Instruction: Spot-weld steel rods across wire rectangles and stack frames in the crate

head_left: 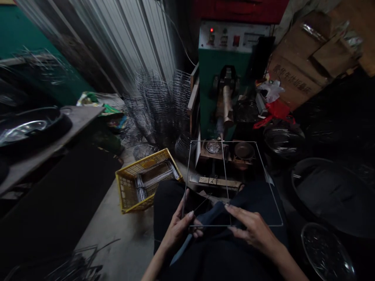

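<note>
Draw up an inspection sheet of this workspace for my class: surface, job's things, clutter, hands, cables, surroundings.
Surface: grey floor; a yellow crate stands on it, holding metal rods.
Job's things: one wire frame, four-sided with a middle bar, above the person's lap.
Clutter: stacked wire baskets; a red plastic bag near a cardboard box.
Hands: left hand holds the frame's left side; right hand grips near the foot of the middle bar.
Cables: one thin cord beside the machine; its ends are unclear.
Surroundings: dim; red light lit on the machine.
</note>
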A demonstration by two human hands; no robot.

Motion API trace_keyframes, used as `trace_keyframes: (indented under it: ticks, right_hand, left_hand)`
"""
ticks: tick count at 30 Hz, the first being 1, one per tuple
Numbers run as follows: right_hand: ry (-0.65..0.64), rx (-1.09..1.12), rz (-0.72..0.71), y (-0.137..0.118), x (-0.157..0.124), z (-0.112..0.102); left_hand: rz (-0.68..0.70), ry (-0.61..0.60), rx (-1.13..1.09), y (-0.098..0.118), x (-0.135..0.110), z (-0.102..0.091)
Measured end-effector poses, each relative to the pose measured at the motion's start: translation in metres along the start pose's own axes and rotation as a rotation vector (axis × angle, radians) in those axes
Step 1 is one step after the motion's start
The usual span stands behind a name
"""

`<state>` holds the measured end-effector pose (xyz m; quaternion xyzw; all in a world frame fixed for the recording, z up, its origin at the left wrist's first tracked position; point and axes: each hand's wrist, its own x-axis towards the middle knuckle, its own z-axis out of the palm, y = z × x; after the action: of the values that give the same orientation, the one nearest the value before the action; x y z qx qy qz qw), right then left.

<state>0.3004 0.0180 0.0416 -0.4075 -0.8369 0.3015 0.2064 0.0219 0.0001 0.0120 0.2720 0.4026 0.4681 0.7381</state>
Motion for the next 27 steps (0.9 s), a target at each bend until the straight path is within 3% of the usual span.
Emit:
trace_keyframes:
  ticks: [18,27]
  right_hand:
    - [0.004,-0.008,0.009,0.003,0.007,-0.005]
    - [-0.008,0.003,0.089,-0.007,0.005,-0.017]
  left_hand:
    - [0.022,-0.012,-0.005,0.001,0.007,-0.002]
    - [-0.008,0.009,-0.022,0.009,0.004,0.012]
